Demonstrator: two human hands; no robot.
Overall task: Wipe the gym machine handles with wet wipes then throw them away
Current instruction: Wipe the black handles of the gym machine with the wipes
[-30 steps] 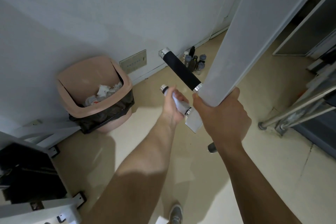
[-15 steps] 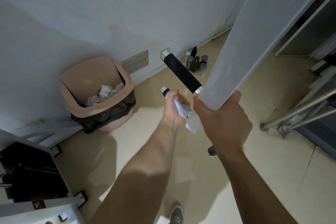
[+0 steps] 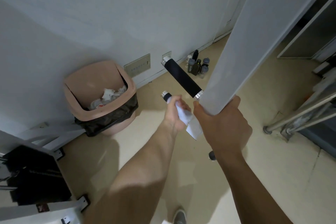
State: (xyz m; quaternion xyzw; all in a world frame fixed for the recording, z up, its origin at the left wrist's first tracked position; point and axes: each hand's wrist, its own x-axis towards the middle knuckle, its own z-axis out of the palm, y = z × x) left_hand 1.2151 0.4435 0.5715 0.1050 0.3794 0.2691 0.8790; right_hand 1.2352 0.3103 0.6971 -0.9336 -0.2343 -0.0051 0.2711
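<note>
While right grip (image 3: pixel 223 123) clasps the post (image 3: pixel 254 42), left grip (image 3: pixel 174 114) around wipe (image 3: pixel 192 125), handle (image 3: pixel 165 95) mostly hidden.

A cluster of small dark bottles (image 3: pixel 197 65) stands on the cream floor (image 3: pixel 272 178), close against the white wall (image 3: pixel 91 14). Low on that wall sits a beige wall plate (image 3: pixel 137 65), with a smaller plate (image 3: pixel 167 54) near it. Grey metal bars (image 3: pixel 300 112) slant across the right side, down to a round foot on the floor. A grey shoe (image 3: pixel 180 216) shows at the bottom edge.
</note>
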